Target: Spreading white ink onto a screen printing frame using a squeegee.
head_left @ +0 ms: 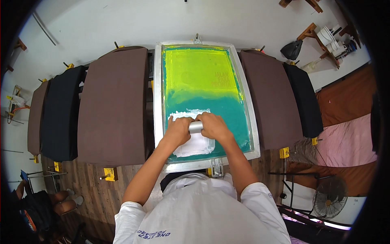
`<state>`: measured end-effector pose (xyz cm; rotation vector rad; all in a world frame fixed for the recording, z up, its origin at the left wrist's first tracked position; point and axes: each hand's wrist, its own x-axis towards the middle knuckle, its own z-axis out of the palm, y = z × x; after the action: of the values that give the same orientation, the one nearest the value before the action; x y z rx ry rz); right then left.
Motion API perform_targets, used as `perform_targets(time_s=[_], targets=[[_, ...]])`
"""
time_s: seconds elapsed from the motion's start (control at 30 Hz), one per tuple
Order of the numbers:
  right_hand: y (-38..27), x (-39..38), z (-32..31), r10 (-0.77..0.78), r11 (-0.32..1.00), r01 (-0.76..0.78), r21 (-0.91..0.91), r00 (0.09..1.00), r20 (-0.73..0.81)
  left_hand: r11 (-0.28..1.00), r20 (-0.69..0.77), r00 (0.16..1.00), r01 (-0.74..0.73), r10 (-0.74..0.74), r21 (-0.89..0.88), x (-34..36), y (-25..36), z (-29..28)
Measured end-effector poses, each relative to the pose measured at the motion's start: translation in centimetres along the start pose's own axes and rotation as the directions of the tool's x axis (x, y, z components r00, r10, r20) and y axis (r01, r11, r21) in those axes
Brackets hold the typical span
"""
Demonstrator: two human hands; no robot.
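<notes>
A silver-coloured squeegee (196, 126) stands on a screen-printing frame (159, 101) in front of me. My left hand (178, 132) is closed around its left part, and my right hand (214, 127) grips it on the right, close beside the left. White ink (197, 147) lies in a rough patch around and below the squeegee, on the near part of the screen. Farther up, the mesh (195, 69) is yellow-green, with faint lettering; teal covers the middle and the edges. The squeegee's blade and most of its ends are hidden by my hands.
Brown cloth-covered boards (113, 105) flank the frame, with black cloth-covered boards (65, 114) beyond. Metal clamps (217, 167) sit at the frame's near and far ends. A fan (330, 198) stands at lower right, and another person (63, 204) is at lower left.
</notes>
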<state>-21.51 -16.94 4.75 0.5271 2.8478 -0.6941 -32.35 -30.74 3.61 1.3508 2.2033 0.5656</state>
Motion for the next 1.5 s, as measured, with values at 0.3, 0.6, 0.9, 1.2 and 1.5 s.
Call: perform_targets(time_s=[0.3,0.6,0.9,1.2,1.5], targets=[[-2.7,-10.6,5.8,-0.029,0.999,0.025,-0.03,0.99,-0.139,0.988,-0.157,0.977,-0.13,0.142,0.084,-10.6,1.7,6.7],[-2.4,-5.6,1.5,-0.07,0.997,0.068,-0.034,0.994,-0.084,1.0,-0.027,1.0,-0.009,0.009,-0.004,-6.2,1.9,1.0],[-1.9,-4.4,3.9,-0.054,0.998,0.051,-0.033,0.994,-0.091,0.996,-0.255,0.965,-0.045,0.065,0.081,-5.9,-0.6,4.8],[-3.9,-9.9,3.3,-0.013,0.999,0.009,0.042,0.994,0.104,0.998,0.02,0.999,-0.046,0.046,0.038,-11.0,2.2,3.6],[0.6,-0.3,1.1,-0.009,0.999,0.011,0.04,0.997,-0.071,0.994,-0.117,0.989,-0.079,0.088,0.076,-0.6,-0.5,1.8]])
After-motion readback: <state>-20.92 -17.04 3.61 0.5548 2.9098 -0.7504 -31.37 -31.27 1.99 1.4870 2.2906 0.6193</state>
